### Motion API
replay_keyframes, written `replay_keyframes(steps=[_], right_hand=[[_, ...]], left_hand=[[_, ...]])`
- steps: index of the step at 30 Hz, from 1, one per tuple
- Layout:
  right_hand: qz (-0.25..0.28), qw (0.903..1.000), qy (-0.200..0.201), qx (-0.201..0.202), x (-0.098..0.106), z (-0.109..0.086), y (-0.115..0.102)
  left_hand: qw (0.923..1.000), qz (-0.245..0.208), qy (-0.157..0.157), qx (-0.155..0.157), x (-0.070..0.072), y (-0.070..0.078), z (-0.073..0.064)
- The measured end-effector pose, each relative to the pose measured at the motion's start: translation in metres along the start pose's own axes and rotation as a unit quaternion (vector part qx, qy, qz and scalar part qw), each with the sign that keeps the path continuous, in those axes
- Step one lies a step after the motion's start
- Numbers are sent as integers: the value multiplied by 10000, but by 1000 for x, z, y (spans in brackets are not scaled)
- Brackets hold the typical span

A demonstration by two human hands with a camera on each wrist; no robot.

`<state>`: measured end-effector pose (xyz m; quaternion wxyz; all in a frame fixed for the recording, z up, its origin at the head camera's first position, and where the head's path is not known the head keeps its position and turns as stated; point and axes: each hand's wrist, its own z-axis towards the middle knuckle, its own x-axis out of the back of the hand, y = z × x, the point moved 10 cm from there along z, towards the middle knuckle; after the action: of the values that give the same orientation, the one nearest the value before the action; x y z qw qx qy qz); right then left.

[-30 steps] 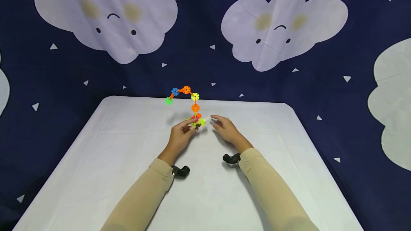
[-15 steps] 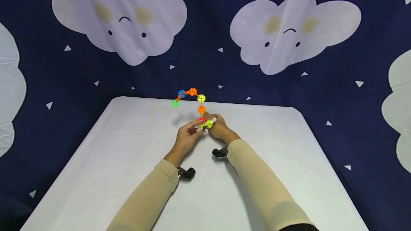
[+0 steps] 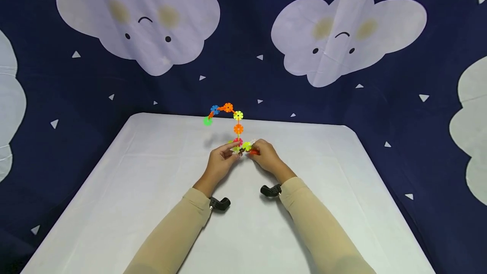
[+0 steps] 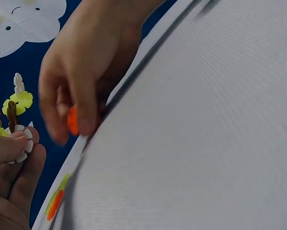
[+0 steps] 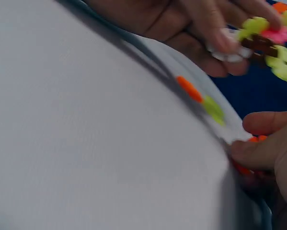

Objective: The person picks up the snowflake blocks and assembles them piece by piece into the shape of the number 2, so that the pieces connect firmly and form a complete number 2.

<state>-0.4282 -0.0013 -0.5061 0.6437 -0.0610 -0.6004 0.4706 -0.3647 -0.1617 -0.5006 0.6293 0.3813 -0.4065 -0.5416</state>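
My left hand [image 3: 220, 166] pinches a white snowflake disc [image 4: 22, 152] at the lower end of a linked structure of plastic snowflake discs. A brown disc [image 4: 12, 115], a yellow disc [image 4: 23, 100] and a pink disc [image 3: 238, 141] join on beside it. Above them the chain climbs through an orange disc [image 3: 238, 129] and a yellow disc [image 3: 238, 115], then arches left to a green disc [image 3: 207, 121]. Just right of the structure, my right hand [image 3: 269, 155] pinches an orange-red snowflake disc [image 4: 73, 120], apart from the rest. Fingers partly cover that disc.
A loose orange disc [image 5: 189, 88] and a yellow-green disc [image 5: 213, 110] lie side by side on the white table [image 3: 243, 231]. Behind the far table edge hangs a dark blue cloth [image 3: 243, 24] printed with clouds.
My right hand reached in behind the structure, then drew back to the right and now holds an orange-red disc. The left hand keeps its hold on the structure.
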Motion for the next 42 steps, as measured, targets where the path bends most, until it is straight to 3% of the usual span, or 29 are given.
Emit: replay_keyframes(steps=[3,5,8,13,18,20,26,33,42], right_hand=[[732,9963,206,-392,16,-19,17],[1303,9879,407,-740,26,-33,30],[2336,9617,755,-1220,40,-51,45],[3569,9150,1266,-1391,59,-68,52],[4018,8962,1381,-1277,61,-70,48],[4089,8937,1445,-1155,61,-70,45],[3953,9001,1564,-953,64,-71,35],[4125,8947,1555,-718,64,-71,29],[4087,8968,1603,-553,65,-72,27]], left_hand=[[9999,53,-105,-41,-5,0,0],[9996,128,-239,-114,-8,1,-1],[9975,347,-524,-311,-15,3,-3],[9923,689,-913,-473,-24,6,-5],[9891,845,-1078,-532,-26,7,-6],[9887,859,-1115,-512,-27,6,-6],[9874,798,-1324,-326,-31,4,-7],[9864,934,-1257,-505,-31,5,-7],[9867,824,-1304,-522,-32,8,-8]])
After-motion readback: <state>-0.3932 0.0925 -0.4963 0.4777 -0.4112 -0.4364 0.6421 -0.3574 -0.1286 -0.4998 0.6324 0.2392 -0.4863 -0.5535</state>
